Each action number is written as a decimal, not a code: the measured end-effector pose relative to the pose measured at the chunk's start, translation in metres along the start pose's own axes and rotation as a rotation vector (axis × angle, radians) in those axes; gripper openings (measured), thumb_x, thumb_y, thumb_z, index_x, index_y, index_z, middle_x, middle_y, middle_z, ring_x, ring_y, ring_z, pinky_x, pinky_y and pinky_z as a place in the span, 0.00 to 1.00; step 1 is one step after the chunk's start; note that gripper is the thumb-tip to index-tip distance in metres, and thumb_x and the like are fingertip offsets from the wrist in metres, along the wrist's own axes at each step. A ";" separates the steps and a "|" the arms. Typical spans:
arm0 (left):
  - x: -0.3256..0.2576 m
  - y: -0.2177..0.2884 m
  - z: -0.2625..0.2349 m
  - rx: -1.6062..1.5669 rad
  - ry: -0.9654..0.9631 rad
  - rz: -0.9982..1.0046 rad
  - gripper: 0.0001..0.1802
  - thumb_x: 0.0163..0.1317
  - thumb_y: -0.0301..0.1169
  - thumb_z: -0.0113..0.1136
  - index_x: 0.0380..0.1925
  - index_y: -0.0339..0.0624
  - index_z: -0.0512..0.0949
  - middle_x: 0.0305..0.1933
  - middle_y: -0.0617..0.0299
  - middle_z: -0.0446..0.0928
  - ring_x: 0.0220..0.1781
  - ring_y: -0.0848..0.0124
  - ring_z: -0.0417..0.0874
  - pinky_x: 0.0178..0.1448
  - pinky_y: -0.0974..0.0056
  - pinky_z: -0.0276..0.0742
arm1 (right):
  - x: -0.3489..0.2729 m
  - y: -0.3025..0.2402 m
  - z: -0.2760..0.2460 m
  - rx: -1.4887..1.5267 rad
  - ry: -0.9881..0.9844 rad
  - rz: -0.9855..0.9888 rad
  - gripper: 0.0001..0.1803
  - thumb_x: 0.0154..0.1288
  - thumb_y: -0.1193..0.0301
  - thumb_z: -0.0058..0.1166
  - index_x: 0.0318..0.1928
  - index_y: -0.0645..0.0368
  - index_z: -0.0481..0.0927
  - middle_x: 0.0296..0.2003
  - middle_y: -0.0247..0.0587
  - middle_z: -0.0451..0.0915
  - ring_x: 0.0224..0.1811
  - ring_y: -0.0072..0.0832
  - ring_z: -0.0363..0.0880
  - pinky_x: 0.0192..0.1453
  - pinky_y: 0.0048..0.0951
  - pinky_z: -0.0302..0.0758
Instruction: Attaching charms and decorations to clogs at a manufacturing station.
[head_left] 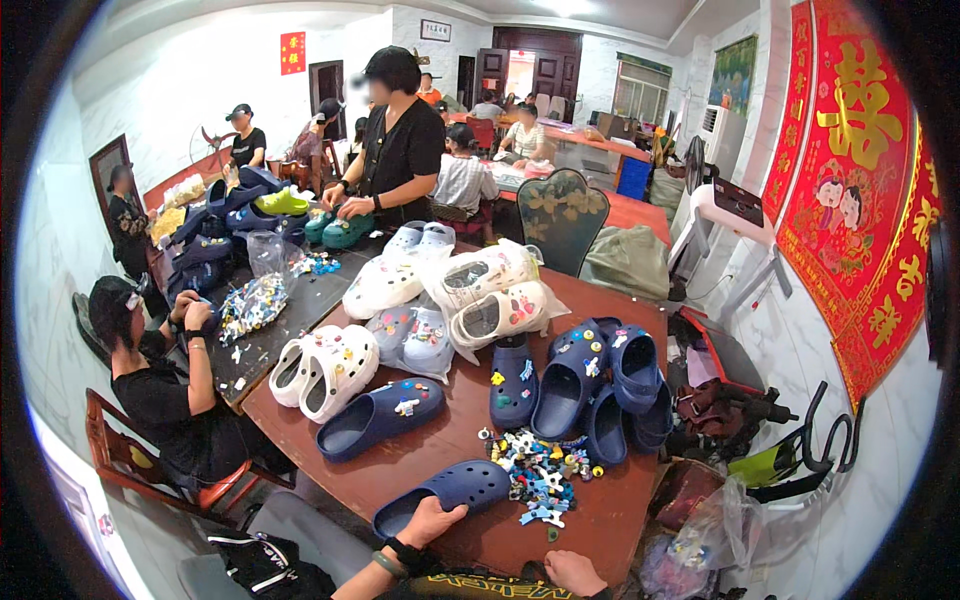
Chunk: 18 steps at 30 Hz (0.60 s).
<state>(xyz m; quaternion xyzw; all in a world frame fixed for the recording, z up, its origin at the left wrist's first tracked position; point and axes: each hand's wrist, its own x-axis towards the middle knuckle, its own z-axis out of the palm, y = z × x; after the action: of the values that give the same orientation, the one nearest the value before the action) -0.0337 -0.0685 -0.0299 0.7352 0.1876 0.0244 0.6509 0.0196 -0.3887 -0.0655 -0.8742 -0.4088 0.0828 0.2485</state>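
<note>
My left hand point(432, 522) is closed on the side of a plain navy clog point(470, 487), thumb on top, at the table's near edge. To the right of it my right hand point(574, 572) is curled closed by the edge; whatever its fingers hold, if anything, is hidden. Just beyond the hands lies a pile of small colourful shoe charms point(540, 470). A navy clog with a few charms point(385, 415) rests behind the one I hold. Several more navy clogs point(570, 385) stand beyond the pile, some stacked, some with charms in their holes.
White clogs point(335, 370) and bagged pairs point(500, 300) occupy the far part of the red-brown table point(600, 520). At the adjoining dark table point(300, 300), one person sits and another stands handling green clogs point(345, 230). Bags and a treadmill point(735, 210) line the right side.
</note>
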 end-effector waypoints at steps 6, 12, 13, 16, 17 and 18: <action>-0.003 0.000 0.002 -0.019 -0.011 -0.002 0.17 0.60 0.34 0.62 0.43 0.33 0.80 0.39 0.60 0.83 0.40 0.73 0.80 0.48 0.65 0.76 | -0.002 0.000 0.005 -0.053 0.021 -0.007 0.06 0.64 0.71 0.48 0.30 0.58 0.73 0.27 0.51 0.75 0.31 0.49 0.75 0.34 0.46 0.72; -0.004 -0.005 0.004 -0.070 -0.003 -0.051 0.17 0.59 0.34 0.63 0.43 0.32 0.80 0.40 0.62 0.82 0.41 0.72 0.80 0.49 0.65 0.76 | 0.000 0.006 0.006 -0.111 -0.196 0.061 0.07 0.61 0.67 0.49 0.32 0.57 0.74 0.26 0.50 0.77 0.31 0.48 0.79 0.34 0.48 0.76; -0.002 -0.008 0.003 -0.072 0.003 -0.061 0.17 0.59 0.34 0.63 0.43 0.32 0.80 0.40 0.62 0.82 0.41 0.72 0.80 0.49 0.65 0.76 | 0.002 0.007 0.006 -0.116 -0.194 0.068 0.07 0.61 0.67 0.49 0.32 0.57 0.74 0.26 0.50 0.77 0.31 0.49 0.79 0.33 0.48 0.76; 0.007 -0.015 0.005 -0.027 0.065 0.154 0.18 0.58 0.35 0.62 0.44 0.32 0.79 0.39 0.60 0.82 0.42 0.72 0.79 0.50 0.63 0.76 | 0.009 0.003 0.003 -0.132 -0.240 0.105 0.07 0.61 0.67 0.50 0.32 0.58 0.74 0.29 0.49 0.77 0.34 0.48 0.78 0.36 0.48 0.75; 0.012 -0.012 0.007 -0.053 0.070 0.190 0.19 0.58 0.35 0.62 0.44 0.32 0.79 0.39 0.58 0.82 0.42 0.72 0.79 0.50 0.63 0.76 | 0.011 0.000 0.000 -0.150 -0.263 0.141 0.07 0.62 0.68 0.51 0.33 0.58 0.74 0.31 0.47 0.77 0.37 0.48 0.78 0.38 0.47 0.75; 0.010 -0.008 0.003 -0.030 0.038 0.140 0.18 0.59 0.35 0.62 0.45 0.33 0.78 0.41 0.61 0.81 0.43 0.73 0.78 0.51 0.63 0.75 | 0.014 -0.007 -0.007 -0.103 -0.142 0.061 0.09 0.64 0.68 0.46 0.29 0.59 0.71 0.26 0.50 0.76 0.30 0.51 0.77 0.32 0.51 0.75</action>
<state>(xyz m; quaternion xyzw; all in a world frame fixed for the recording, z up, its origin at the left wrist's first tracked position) -0.0253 -0.0673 -0.0397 0.7362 0.1477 0.0868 0.6547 0.0269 -0.3768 -0.0552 -0.8898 -0.4025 0.1308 0.1710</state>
